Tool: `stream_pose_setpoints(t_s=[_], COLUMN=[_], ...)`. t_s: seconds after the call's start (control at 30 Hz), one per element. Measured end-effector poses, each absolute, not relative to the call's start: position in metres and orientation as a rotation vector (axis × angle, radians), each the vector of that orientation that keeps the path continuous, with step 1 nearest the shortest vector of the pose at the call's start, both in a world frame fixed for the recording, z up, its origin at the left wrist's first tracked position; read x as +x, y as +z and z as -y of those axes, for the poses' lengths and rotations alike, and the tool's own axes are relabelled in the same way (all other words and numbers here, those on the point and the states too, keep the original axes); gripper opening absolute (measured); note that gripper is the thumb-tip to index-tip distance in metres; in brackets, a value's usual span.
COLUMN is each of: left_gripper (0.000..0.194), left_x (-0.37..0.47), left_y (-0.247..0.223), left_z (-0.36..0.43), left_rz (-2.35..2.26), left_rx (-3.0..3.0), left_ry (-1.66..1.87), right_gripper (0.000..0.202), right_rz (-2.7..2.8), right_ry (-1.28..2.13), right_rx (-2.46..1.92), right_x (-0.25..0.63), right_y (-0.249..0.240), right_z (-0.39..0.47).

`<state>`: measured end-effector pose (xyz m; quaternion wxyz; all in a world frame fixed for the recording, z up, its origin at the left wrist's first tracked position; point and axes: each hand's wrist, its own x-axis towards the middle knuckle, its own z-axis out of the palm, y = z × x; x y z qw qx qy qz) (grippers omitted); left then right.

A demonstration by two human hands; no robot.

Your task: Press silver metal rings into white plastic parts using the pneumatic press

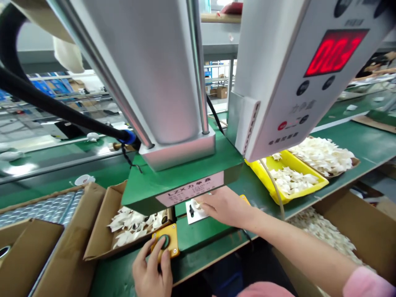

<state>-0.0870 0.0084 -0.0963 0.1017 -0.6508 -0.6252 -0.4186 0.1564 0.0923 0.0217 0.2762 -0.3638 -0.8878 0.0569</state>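
Under the green head of a press (185, 173), my right hand (227, 206) reaches in from the right, its fingers closed on a small white part (198, 205) at a white plate (202, 213). The press head partly hides those fingertips. My left hand (153, 268) rests at a yellow button box (173, 239), fingers apart, with a fingertip on or just over the dark round button (164, 241). It holds nothing. A second yellow box (245, 199) shows partly behind my right hand.
A cardboard box (99, 231) of white pieces stands left of the press, beside a carton (82, 206) of metal cylinders. To the right are a yellow tray (274, 194) of white pieces, a cable and the overhanging control box (278, 95).
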Motion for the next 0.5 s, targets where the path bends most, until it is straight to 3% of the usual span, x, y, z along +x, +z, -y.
stream_pose_setpoints(t_s=[0.17,0.5], left_gripper=[0.022,0.018], left_x=[-0.085,-0.084], left_y=[-0.094,-0.095], left_z=[-0.007,-0.010], left_rz=[1.853,1.784], left_rx=[-1.923,-1.912], left_ry=[-1.171,-1.235], right_gripper=[0.038,0.036], right_rz=[2.189,1.824], right_ry=[0.105,-0.044], right_rx=[-1.020,-1.144], right_x=[0.182,0.235], right_y=[-0.018,-0.086], right_z=[-0.065,-0.038])
